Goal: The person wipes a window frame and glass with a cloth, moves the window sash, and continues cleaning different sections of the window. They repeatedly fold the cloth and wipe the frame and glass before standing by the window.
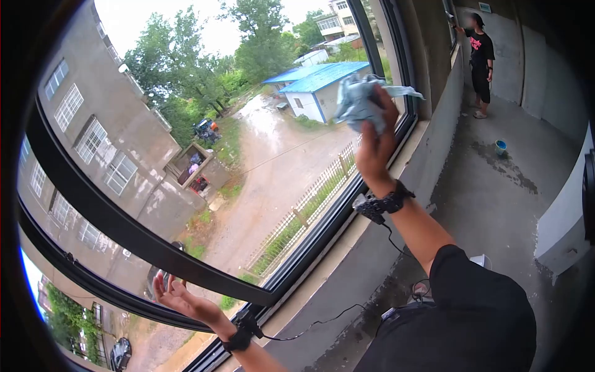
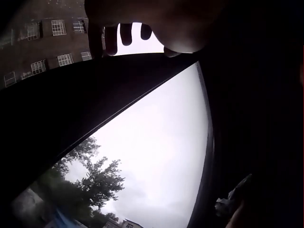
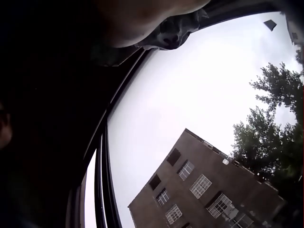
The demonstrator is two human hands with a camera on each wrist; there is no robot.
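In the head view my right hand (image 1: 375,146) is raised in front of the window and grips a crumpled pale blue cloth (image 1: 362,102), one end of which trails out to the right. The right wrist view shows part of that cloth (image 3: 173,33) below the dark shape of the hand. My left hand (image 1: 192,305) is low on the left, beside the dark sash frame (image 1: 155,245), its fingers loosely bent and no object in it. From the left wrist its fingers (image 2: 126,34) appear just above a dark frame bar.
A window sill (image 1: 412,146) runs along the rough grey wall. Another person (image 1: 480,59) stands at the far end with an arm raised. A small bucket (image 1: 500,147) sits on the wet-patched floor. Cables (image 1: 316,321) hang from both wrist cameras.
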